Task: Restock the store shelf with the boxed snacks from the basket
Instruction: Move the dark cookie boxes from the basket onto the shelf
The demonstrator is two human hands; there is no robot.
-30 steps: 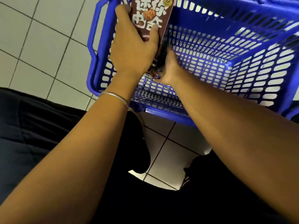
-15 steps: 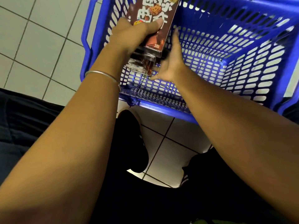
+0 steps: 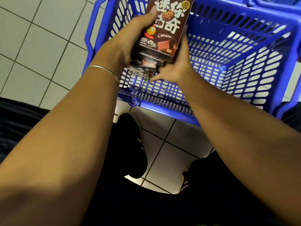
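Snack boxes [image 3: 164,35]: a stack of dark brown cartons, held over the near-left corner of the blue basket [image 3: 162,108]; top carton faces up, with white characters and a cookie picture.

Pose, from left of the basket to right: left forearm rises from the lower left, thin metal bangle [image 3: 104,69] at the wrist, just outside the basket's near-left corner; left hand [image 3: 127,43] curled round the stack's left side, thumb laid on the top carton's face, fingers going beneath; right forearm enters from the lower right and crosses the basket's near rim; right hand [image 3: 176,62] flat against the stack's right side, fingers straight along the top carton's edge, thumb pointing toward the basket's near wall; it presses, does not wrap.

Hidden or unclear: top carton's far end cut off at the frame edge; left fingers under the stack not seen; lower cartons show only blurred near ends, count cannot be told; whether the stack touches the basket floor cannot be told; basket's far rim cut off.

Position: stack sits between the two hands, left hand on its left, right hand on its right, within the basket's outline; pale floor tiles [image 3: 40,46] left of the basket; dark shoe [image 3: 130,144] on its near side.
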